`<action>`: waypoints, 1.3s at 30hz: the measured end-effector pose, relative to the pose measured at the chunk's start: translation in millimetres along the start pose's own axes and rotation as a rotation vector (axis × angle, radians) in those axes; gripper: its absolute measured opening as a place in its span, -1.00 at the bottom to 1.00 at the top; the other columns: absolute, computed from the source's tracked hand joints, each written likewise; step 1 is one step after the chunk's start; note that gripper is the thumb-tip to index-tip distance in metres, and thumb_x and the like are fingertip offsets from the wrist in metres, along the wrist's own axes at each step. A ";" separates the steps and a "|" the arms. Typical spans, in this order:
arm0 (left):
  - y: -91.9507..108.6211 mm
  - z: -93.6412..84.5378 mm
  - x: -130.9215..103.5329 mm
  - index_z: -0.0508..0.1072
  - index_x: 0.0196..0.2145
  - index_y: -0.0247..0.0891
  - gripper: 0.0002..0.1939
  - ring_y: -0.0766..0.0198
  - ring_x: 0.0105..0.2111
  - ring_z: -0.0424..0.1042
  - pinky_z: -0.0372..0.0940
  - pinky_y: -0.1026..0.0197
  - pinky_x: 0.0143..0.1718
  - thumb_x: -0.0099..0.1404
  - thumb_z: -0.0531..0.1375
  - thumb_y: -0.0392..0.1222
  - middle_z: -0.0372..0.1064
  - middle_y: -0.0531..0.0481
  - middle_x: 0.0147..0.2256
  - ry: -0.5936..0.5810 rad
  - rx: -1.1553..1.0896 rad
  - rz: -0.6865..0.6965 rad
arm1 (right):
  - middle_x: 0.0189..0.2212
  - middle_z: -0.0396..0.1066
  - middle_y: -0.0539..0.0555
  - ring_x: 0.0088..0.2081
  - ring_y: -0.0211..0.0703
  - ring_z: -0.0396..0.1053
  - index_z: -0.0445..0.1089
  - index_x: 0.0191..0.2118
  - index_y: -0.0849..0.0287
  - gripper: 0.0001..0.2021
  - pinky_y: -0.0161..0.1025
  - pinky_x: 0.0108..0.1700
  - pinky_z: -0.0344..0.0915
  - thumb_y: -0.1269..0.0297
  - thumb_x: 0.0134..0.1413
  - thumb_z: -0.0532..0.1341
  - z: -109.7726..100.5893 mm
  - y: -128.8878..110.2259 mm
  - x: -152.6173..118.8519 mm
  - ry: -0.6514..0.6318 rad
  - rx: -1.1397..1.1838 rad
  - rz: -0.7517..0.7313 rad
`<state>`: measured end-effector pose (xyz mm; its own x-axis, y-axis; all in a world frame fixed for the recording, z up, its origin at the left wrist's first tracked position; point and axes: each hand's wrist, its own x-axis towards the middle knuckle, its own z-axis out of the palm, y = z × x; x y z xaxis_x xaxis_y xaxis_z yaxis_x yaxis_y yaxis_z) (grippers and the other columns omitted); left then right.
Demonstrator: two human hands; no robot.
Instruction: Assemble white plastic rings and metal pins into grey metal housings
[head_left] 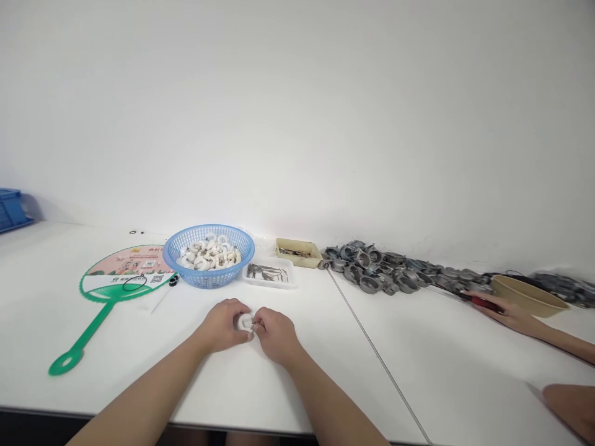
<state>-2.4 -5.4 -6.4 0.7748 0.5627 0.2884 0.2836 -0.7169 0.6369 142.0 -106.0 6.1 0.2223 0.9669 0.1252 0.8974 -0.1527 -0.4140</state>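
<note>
White flat tabletop point(242, 393), left hand point(222, 326) gripping 1 white round plastic piece point(244, 322), apparently steadying it while right hand point(277, 332) pinches its right edge, blue round perforated plastic basket point(207, 281) of similar pieces placed within reach.

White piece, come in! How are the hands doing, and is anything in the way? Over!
Left hand gripping white piece. Right hand curled at its edge. Nothing seen blocking; basket and tray beyond.

Left hand point(220, 325), right hand point(279, 334) bare; forearms point(153, 384) bare as far as view reaches, tapering toward wrists point(202, 344).
</note>
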 end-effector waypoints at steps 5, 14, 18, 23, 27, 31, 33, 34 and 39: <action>-2.4 0.0 -0.4 0.44 -0.22 -0.16 -0.60 0.14 -0.22 0.33 0.21 0.16 -0.17 -0.10 0.28 -0.10 0.40 -0.01 -0.25 -0.005 0.008 0.009 | -0.39 0.37 -0.05 -0.38 -0.31 0.24 0.31 -0.35 0.11 -0.91 -0.36 -0.36 -0.03 0.35 0.03 0.07 1.3 -0.4 0.6 -0.005 -0.010 -0.001; 2.6 -2.6 3.7 0.46 -0.26 -0.16 -0.62 0.16 -0.29 0.34 0.22 0.15 -0.19 -0.11 0.29 -0.07 0.39 -0.01 -0.31 0.022 0.099 0.036 | -0.41 0.38 -0.06 -0.40 -0.31 0.23 0.27 -0.41 0.14 -0.92 -0.35 -0.37 -0.06 0.40 -0.01 0.06 -2.9 -3.8 6.3 -0.004 -0.008 0.005; 3.7 -3.6 7.7 0.46 -0.31 -0.16 -0.64 0.17 -0.29 0.34 0.21 0.15 -0.20 -0.12 0.28 -0.02 0.39 0.00 -0.32 0.007 0.167 0.040 | -0.39 0.39 -0.06 -0.37 -0.29 0.25 0.27 -0.39 0.14 -0.92 -0.34 -0.36 -0.04 0.38 0.01 0.04 -5.3 -4.0 9.5 -0.025 -0.028 0.010; 3.2 -7.3 11.1 0.45 -0.33 -0.14 -0.63 0.17 -0.27 0.34 0.19 0.15 -0.18 -0.11 0.26 0.06 0.39 0.02 -0.31 0.002 0.217 0.058 | -0.39 0.39 -0.03 -0.35 -0.23 0.26 0.27 -0.38 0.13 -0.88 -0.32 -0.36 -0.02 0.33 0.03 0.01 -10.7 -6.9 15.4 -0.060 -0.065 0.027; 0.6 -9.1 13.7 0.44 -0.32 -0.13 -0.61 0.16 -0.27 0.34 0.20 0.14 -0.19 -0.08 0.22 0.12 0.39 0.01 -0.29 0.008 0.271 0.067 | -0.44 0.38 -0.03 -0.38 -0.21 0.27 0.27 -0.41 0.12 -0.87 -0.31 -0.39 0.00 0.32 0.03 0.00 -13.2 -12.5 19.5 -0.070 -0.075 0.051; -1.9 -10.6 17.0 0.43 -0.27 -0.12 -0.55 0.16 -0.26 0.33 0.22 0.13 -0.19 -0.07 0.18 0.18 0.38 0.01 -0.28 0.002 0.312 0.074 | -0.47 0.39 -0.04 -0.41 -0.20 0.29 0.28 -0.43 0.09 -0.85 -0.30 -0.39 0.04 0.30 0.01 -0.01 -10.7 -16.5 22.4 -0.009 -0.075 0.056; -2.3 -11.7 18.3 0.44 -0.27 -0.11 -0.54 0.15 -0.27 0.32 0.23 0.12 -0.20 -0.06 0.16 0.21 0.37 0.00 -0.30 -0.002 0.337 0.062 | -0.47 0.40 -0.05 -0.41 -0.18 0.31 0.30 -0.43 0.07 -0.84 -0.29 -0.39 0.08 0.26 0.00 -0.01 -8.8 -13.7 24.6 0.020 -0.041 0.054; -2.1 -12.3 18.9 0.44 -0.27 -0.11 -0.53 0.14 -0.27 0.32 0.23 0.11 -0.20 -0.06 0.14 0.22 0.37 -0.01 -0.30 -0.004 0.349 0.055 | -0.47 0.40 -0.05 -0.41 -0.18 0.32 0.31 -0.42 0.07 -0.83 -0.29 -0.39 0.10 0.24 -0.01 -0.01 -8.4 -10.4 25.8 0.041 -0.005 0.054; 0.4 -15.1 21.9 0.43 -0.20 -0.14 -0.41 0.10 -0.24 0.31 0.23 0.07 -0.16 -0.09 0.12 0.29 0.36 -0.06 -0.26 -0.031 0.352 0.023 | -0.44 0.44 0.01 -0.37 -0.10 0.38 0.33 -0.33 0.10 -0.73 -0.22 -0.32 0.25 0.06 -0.11 0.06 -15.9 4.9 25.2 0.294 0.166 0.180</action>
<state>6.2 12.9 11.0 0.7983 0.5362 0.2744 0.4394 -0.8300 0.3437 158.1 -85.6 21.5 0.4918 0.8242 0.2807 0.7658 -0.2560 -0.5899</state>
